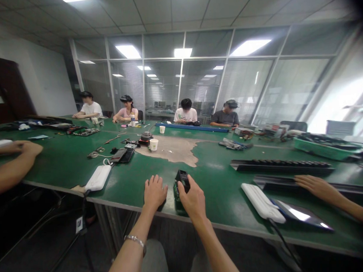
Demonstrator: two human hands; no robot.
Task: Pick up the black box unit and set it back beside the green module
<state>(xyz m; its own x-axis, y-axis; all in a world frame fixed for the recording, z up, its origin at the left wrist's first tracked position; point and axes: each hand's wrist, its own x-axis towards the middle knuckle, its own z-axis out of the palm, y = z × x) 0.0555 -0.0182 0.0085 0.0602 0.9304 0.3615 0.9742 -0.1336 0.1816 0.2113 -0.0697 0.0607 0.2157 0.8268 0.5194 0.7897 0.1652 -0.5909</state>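
Note:
My left hand [154,192] lies flat on the green table [213,178] near its front edge, fingers stretched out, holding nothing. A bracelet sits on that wrist. Right beside it, my right hand [192,199] is wrapped around a small black box-like device [182,179] that stands on a green board at the table edge. The lower part of the device is hidden by my fingers.
A white power bank [98,177] with a cable lies to the left, another white one [262,202] beside a phone to the right. Other people's hands rest at both sides. Black trays [282,165], paper cups [154,144] and several seated people lie farther back.

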